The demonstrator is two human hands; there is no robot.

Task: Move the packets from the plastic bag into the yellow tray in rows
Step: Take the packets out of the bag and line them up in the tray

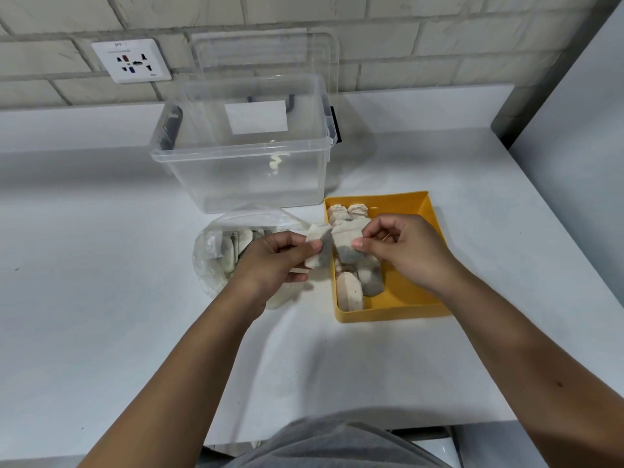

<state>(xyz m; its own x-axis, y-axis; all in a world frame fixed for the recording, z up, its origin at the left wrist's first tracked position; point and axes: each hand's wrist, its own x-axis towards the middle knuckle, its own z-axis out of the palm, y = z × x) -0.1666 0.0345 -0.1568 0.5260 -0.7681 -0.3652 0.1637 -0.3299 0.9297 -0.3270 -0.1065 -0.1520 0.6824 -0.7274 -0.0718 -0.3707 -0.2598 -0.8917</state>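
At the counter's [101, 231] left, one plastic bag [211, 265], several tea bags [233, 248] inside. Now the left hand [270, 261] pinches one held tea bag [317, 246], the right hand [410, 251] pinches a second tea bag [347, 244] beside it, over the one yellow tray [405, 298]. Two columns lie there, count hidden.

Clear glossy plastic box [236, 170], crinkly see-through plastic bag [216, 251], smooth matt yellow tray [405, 298], seemingly papery packets [351, 285]
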